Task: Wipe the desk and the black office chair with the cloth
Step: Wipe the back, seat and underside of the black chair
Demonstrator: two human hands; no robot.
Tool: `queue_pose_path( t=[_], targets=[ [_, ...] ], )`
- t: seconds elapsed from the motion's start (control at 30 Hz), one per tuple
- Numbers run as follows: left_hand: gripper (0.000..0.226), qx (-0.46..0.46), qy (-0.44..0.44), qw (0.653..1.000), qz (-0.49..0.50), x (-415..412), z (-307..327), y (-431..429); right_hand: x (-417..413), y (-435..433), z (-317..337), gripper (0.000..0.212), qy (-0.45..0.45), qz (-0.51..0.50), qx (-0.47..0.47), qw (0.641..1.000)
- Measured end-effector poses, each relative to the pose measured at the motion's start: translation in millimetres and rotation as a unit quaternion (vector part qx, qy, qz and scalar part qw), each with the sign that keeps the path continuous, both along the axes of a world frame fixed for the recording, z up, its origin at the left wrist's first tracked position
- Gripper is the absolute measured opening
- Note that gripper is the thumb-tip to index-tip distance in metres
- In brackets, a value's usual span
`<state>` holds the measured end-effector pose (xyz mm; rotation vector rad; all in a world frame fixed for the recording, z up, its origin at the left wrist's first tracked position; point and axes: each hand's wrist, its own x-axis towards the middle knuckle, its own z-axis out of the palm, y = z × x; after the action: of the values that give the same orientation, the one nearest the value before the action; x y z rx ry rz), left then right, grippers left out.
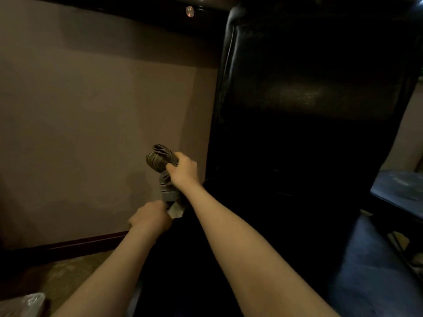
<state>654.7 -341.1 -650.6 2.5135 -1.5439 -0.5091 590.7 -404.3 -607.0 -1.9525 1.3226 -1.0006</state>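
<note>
The black office chair (315,106) fills the right half of the head view, its tall glossy backrest facing me. A bunched grey-green cloth (161,161) hangs in the air just left of the chair's edge. My right hand (184,168) grips the upper bunch of the cloth. My left hand (152,217) holds its lower end, below and to the left. The cloth is stretched between the two hands. The desk shows only as a dark edge (137,5) along the top.
A plain beige wall (91,122) stands behind, with a dark skirting board (87,242) at its foot. Patterned floor (75,271) lies below. A pale object (25,303) sits at the bottom left corner. Blue fabric (375,271) and a dark ledge lie at the right.
</note>
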Motion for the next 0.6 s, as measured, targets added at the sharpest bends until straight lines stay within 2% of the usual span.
queue_pose_path(
  t=[0.1,0.2,0.3,0.37,0.47,0.57,0.6],
  targets=[
    [0.031,-0.058,-0.047,0.997,-0.02,-25.3,7.1,-13.3,-27.6,-22.1,-7.2,0.042,0.111,-0.048,-0.095,0.988],
    [0.028,-0.074,-0.01,0.992,-0.097,-55.6,10.6,-35.9,-58.4,-44.0,-18.6,0.043,0.141,-0.122,-0.105,0.977],
    [0.029,-0.054,-0.003,0.99,-0.133,-79.7,7.9,-59.2,-85.4,-60.3,-26.4,0.046,0.224,-0.152,-0.16,0.949],
    [0.037,-0.021,-0.013,0.99,-0.14,-87.7,1.9,-68.8,-99.6,-70.4,-24.1,0.049,0.291,-0.151,-0.217,0.92],
    [0.05,0.046,-0.032,0.982,-0.181,-85.3,-3.2,-82.9,-107.7,-99.0,-22.1,0.055,0.394,-0.211,-0.339,0.828],
    [0.056,0.087,-0.04,0.973,-0.211,-79.5,-6.5,-100.2,-109.4,-115.3,-40.9,0.053,0.488,-0.218,-0.336,0.775],
    [0.058,0.097,-0.044,0.97,-0.22,-79.2,-9.6,-105.8,-108.0,-118.0,-51.6,0.05,0.509,-0.199,-0.314,0.776]
  ],
)
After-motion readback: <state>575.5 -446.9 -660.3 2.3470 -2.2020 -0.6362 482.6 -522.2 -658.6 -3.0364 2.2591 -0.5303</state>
